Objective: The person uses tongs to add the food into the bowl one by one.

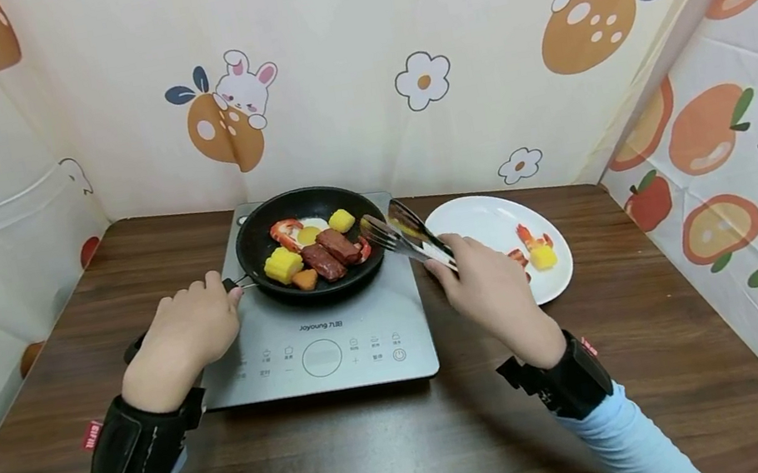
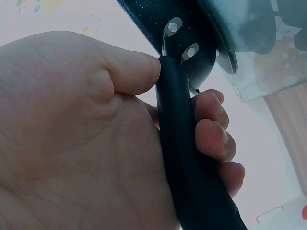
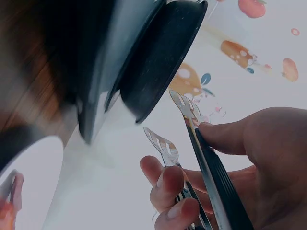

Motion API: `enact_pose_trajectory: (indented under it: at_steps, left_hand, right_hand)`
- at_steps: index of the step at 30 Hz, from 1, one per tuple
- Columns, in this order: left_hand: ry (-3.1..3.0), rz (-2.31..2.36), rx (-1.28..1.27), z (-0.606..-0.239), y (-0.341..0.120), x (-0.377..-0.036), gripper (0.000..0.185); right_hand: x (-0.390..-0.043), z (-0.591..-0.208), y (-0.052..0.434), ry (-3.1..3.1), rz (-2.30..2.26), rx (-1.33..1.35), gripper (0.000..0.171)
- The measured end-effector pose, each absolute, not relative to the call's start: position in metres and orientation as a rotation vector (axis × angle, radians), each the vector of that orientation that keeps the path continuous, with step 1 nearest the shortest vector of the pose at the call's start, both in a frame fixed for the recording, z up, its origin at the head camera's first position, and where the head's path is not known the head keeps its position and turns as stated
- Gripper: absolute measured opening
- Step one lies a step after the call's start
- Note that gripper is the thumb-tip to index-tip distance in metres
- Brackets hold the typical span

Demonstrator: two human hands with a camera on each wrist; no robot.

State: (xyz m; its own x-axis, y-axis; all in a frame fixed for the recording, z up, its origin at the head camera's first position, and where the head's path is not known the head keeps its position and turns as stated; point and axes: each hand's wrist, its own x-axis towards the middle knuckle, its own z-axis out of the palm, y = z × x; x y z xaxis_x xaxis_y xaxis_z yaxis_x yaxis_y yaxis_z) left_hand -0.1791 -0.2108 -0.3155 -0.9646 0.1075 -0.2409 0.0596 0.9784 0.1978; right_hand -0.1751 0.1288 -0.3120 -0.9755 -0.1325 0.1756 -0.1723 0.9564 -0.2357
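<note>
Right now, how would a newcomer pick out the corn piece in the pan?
Find the grey induction cooktop mid-table; the black frying pan sits on it. The corn piece lies at the pan's front left, the largest yellow chunk, ridged with kernels, unlike the smooth yellow cube behind.

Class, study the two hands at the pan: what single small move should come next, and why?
Probably lower the open metal tongs into the black frying pan over a food piece. The right hand holds them with tips apart at the pan's right rim, gripping nothing, while the left hand grips the black pan handle, steadying it on the grey induction cooker.
</note>
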Motion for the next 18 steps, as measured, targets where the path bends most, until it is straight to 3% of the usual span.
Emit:
enact_pose_trajectory:
  at_steps: [18]
  left_hand:
    - [2.876,0.273,0.123,-0.317,-0.211,-0.18,0.047]
  right_hand:
    - [-0.163,-0.326,0.222,-2.958,0.3,0.038,0.049]
